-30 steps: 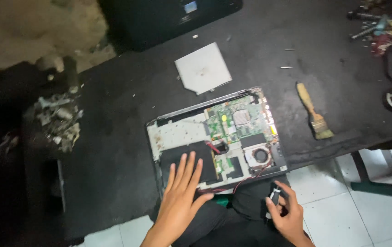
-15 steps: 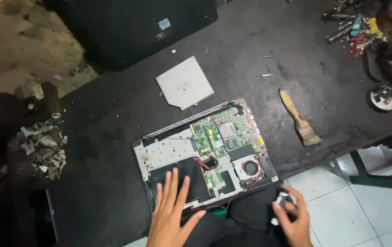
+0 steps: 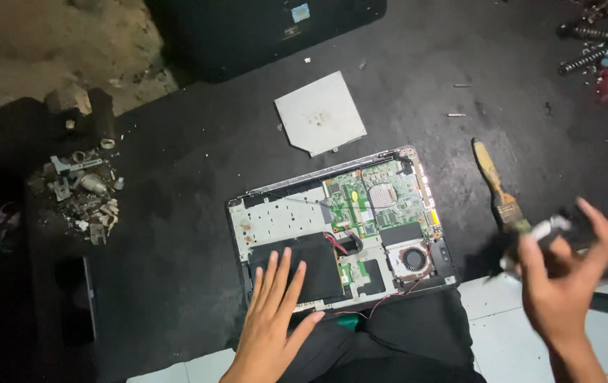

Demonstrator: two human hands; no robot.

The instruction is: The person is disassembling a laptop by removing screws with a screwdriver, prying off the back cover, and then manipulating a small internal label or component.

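Item 1: opened laptop base with exposed green circuit board, lying on the black bench at its near edge, centre of scene. A round cooling fan sits at its near right corner; a flat black battery-like panel covers the near left part.

Item 2: left hand, released, fingers spread and pressed flat on that black panel, bracing the base.

Item 3: right hand, raised at the right, motion-blurred, fingers curled around a small dark object with a pale part; its kind cannot be told.

Item 4: wooden-handled paintbrush, on the bench just beside the right hand.

Item 5: flat grey rectangular metal drive, far of the base, apart from it.

Item 6: heap of small metal scraps, far left.

Handling note: judged best to keep the left palm flat and steady, clear of the circuit board.
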